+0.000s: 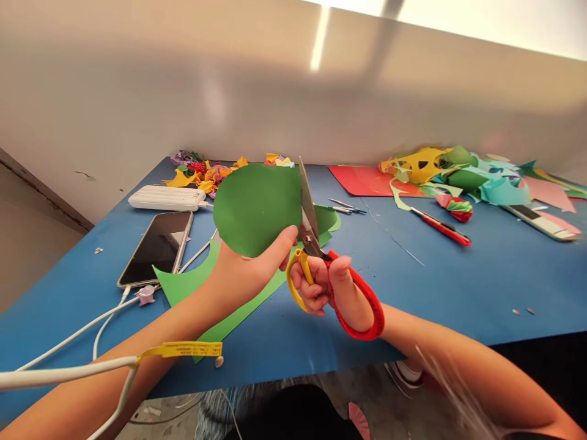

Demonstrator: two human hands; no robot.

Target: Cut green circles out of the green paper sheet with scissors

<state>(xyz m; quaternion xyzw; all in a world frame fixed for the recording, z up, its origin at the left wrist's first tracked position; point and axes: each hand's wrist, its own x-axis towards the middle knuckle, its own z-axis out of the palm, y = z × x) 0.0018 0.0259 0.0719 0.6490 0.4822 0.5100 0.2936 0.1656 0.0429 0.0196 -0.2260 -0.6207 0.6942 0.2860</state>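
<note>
- Left hand [250,269]: clamped on a green disc [257,208], thumb along the near face by its lower right edge; fingers hidden behind.
- Disc: held up above the blue table [468,275], near the middle of the view.
- Right hand [353,299]: gripped the scissors [312,241], thumb through the red loop, fingers at the yellow loop.
- Blades pointed up and stood at the disc's right edge; could not tell if they bit into it.
- The 2 hands were near each other, each on its own thing.
- Light green sheet [229,321], curved along its upper edge, lay partly under the left forearm.
- Left side: phone [158,247], with a white power bank [167,198] just behind.
- Behind the disc: crumpled scraps [211,176], yellow, red and purple.
- Right side: red cutter [443,227], red sheet [355,180], heap of cut paper [502,183] by the wall.
- 2 small bits [516,312] sat near the table's front edge.
</note>
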